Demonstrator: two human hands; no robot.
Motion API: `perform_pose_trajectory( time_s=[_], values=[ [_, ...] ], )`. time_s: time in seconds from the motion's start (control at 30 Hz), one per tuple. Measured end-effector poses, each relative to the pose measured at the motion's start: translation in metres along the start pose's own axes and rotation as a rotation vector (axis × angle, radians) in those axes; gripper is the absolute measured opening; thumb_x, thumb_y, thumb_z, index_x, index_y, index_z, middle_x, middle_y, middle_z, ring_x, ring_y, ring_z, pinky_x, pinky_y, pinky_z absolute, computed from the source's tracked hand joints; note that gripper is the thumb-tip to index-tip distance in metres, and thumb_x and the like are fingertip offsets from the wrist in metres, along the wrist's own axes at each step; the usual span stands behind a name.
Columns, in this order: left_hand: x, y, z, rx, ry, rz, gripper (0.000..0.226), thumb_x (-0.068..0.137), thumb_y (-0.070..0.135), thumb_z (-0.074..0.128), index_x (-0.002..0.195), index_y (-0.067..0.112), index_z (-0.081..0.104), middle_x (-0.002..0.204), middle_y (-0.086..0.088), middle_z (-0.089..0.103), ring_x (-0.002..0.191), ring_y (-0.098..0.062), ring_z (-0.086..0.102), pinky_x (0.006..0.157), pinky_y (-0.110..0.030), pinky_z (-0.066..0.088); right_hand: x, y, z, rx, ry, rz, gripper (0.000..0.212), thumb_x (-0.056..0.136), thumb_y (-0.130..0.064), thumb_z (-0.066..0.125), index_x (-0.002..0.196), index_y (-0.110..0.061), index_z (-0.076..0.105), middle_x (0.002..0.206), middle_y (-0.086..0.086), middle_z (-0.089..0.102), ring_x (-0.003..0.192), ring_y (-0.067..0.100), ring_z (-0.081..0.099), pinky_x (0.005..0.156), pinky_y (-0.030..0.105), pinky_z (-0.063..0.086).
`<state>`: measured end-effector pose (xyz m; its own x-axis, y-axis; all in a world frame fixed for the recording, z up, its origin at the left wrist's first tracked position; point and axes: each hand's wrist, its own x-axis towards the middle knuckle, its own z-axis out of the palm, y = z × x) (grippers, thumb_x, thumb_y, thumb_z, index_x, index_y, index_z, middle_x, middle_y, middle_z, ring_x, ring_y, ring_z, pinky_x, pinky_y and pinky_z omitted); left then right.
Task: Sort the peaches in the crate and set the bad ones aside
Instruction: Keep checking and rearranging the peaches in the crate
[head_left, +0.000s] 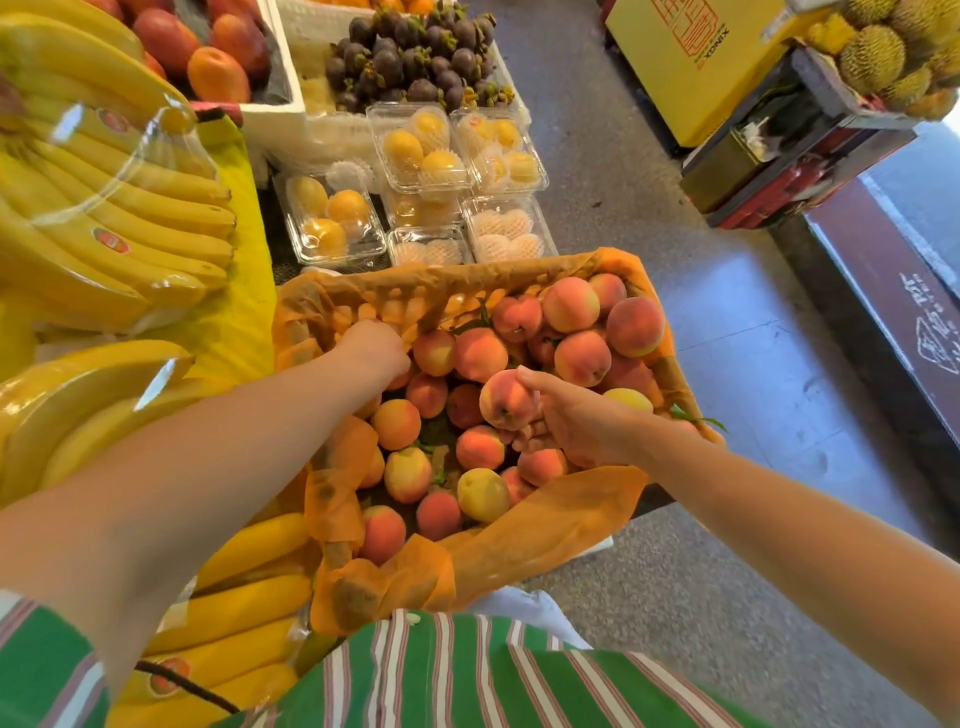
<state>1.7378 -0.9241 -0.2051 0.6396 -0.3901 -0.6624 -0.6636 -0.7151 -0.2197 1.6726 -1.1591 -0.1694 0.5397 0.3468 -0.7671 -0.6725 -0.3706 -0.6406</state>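
Holding one peach (506, 400) between thumb and curled fingers of the right grip (571, 421), just above the heap of peaches (582, 358) in the paper-lined crate (550, 509). Rotate through a full turn; inspect stem end and underside for bruises, splits, soft spots. Press lightly. Use the left grip (376, 345), down at the far-left corner with fingers out of sight (spread or closed: cannot tell), to part neighbouring fruit. Choose a discard spot outside the crate before release.
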Motion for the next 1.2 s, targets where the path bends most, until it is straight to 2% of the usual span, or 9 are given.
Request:
perform_pose_trajectory(
  time_s=[0.13,0.23,0.3,0.4,0.57,0.77,0.93,1.1,1.2],
  values=[
    [-0.011,-0.015,-0.008,-0.135,0.048,0.082,0.022,0.086,0.022,0.066,0.104,0.011,0.059,0.097,-0.003,0.058,0.09,-0.024,0.057,0.069,-0.032,0.044,-0.004,-0.003,-0.002,0.051,-0.033,-0.015,0.066,0.096,-0.056,0.039,0.125,0.0,0.056,0.099,0.012,0.063,0.089,0.024,0.056,0.087,0.033,0.044],
    [-0.013,-0.028,-0.006,-0.705,0.052,0.17,0.049,0.077,0.041,0.076,0.114,0.015,0.058,0.108,-0.004,0.058,0.095,-0.024,0.058,0.078,-0.037,0.052,-0.011,-0.006,-0.006,0.129,-0.052,-0.041,0.046,0.098,-0.049,0.034,0.11,-0.013,0.06,0.083,0.001,0.066,0.079,0.017,0.057,0.074,0.028,0.045],
    [-0.018,-0.028,-0.007,-1.242,-0.013,0.28,0.048,0.079,0.032,0.076,0.122,0.017,0.06,0.118,-0.004,0.058,0.1,-0.024,0.061,0.081,-0.036,0.057,-0.017,-0.009,-0.009,0.171,-0.065,-0.048,0.04,0.094,-0.051,0.043,0.101,-0.014,0.059,0.078,0.001,0.065,0.079,0.019,0.057,0.073,0.027,0.046],
    [-0.019,-0.02,-0.01,-1.622,-0.12,0.444,0.047,0.078,0.024,0.075,0.123,0.021,0.063,0.123,-0.002,0.058,0.11,-0.023,0.06,0.09,-0.04,0.055,-0.022,-0.009,-0.015,0.194,-0.086,-0.047,0.067,0.071,-0.055,0.072,0.116,-0.009,0.056,0.09,0.007,0.07,0.084,0.019,0.066,0.075,0.027,0.053],
    [-0.013,-0.01,-0.009,-1.731,-0.226,0.568,0.053,0.076,0.022,0.077,0.125,0.032,0.061,0.135,-0.002,0.049,0.122,-0.021,0.052,0.104,-0.039,0.044,-0.027,-0.007,-0.019,0.192,-0.133,-0.083,0.094,0.06,-0.045,0.085,0.14,-0.025,0.04,0.12,0.013,0.065,0.098,0.025,0.067,0.082,0.033,0.057],
    [-0.015,-0.002,-0.007,-1.88,-0.26,0.561,0.052,0.083,0.013,0.068,0.132,0.026,0.055,0.132,-0.005,0.051,0.114,-0.022,0.06,0.086,-0.032,0.054,-0.03,-0.006,-0.021,0.217,-0.128,-0.115,0.091,0.067,-0.042,0.083,0.145,-0.027,0.037,0.123,0.015,0.061,0.094,0.023,0.065,0.082,0.033,0.055],
    [-0.012,0.007,-0.007,-1.983,-0.271,0.547,0.057,0.084,0.012,0.07,0.136,0.015,0.047,0.133,-0.015,0.053,0.106,-0.024,0.066,0.08,-0.033,0.057,-0.032,-0.006,-0.026,0.197,-0.077,-0.112,0.092,0.059,-0.043,0.088,0.138,-0.029,0.042,0.12,0.012,0.063,0.104,0.029,0.062,0.099,0.042,0.048],
    [-0.013,0.008,-0.011,-1.947,-0.246,0.506,0.048,0.088,0.017,0.064,0.133,0.015,0.048,0.117,-0.009,0.058,0.09,-0.018,0.063,0.067,-0.025,0.054,-0.037,-0.006,-0.027,0.193,-0.067,-0.154,0.064,0.075,-0.011,0.076,0.132,-0.024,0.051,0.125,0.011,0.058,0.101,0.024,0.064,0.09,0.035,0.054],
    [-0.009,0.01,-0.009,-1.852,-0.266,0.485,0.049,0.083,0.021,0.071,0.127,0.03,0.051,0.123,-0.005,0.054,0.097,-0.019,0.059,0.074,-0.029,0.052,-0.038,-0.003,-0.026,0.122,-0.058,-0.129,0.054,0.08,-0.013,0.07,0.13,-0.025,0.054,0.127,0.012,0.055,0.105,0.026,0.06,0.087,0.034,0.053]
  ],
)
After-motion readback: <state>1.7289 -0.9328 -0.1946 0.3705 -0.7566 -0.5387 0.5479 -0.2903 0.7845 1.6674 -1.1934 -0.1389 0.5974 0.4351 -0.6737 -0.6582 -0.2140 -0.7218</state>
